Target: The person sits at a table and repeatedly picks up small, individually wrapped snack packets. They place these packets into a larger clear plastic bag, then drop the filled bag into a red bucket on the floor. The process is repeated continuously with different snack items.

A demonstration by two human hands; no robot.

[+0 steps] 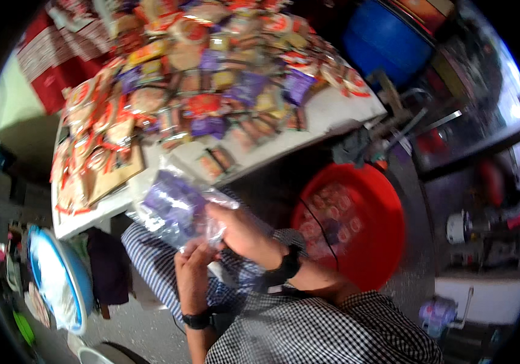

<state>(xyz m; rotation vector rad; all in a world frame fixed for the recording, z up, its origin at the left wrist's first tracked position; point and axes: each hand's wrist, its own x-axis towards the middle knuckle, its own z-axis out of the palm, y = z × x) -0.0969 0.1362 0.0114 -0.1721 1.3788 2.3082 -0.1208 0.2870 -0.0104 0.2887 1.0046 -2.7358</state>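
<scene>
A clear plastic bag (173, 214) with purple packets inside is held between both hands above the lap. My left hand (194, 268) grips its lower edge from below, fingers closed on the film. On the bag's right side is my right hand (237, 225), its fingers curled around the plastic. Just beyond the bag, the white table (342, 111) bears a heap of wrapped snacks (205, 82) in red, purple and yellow packaging. A small packet (216, 163) lies near the table's front edge. The bag and hands are somewhat blurred.
Right of my lap, a red tub (378, 227) holds some packets, with a dark cable crossing it. A blue drum (385, 41) stands behind the table's right end. At the left is a blue and white basin (78, 282) lined with white plastic.
</scene>
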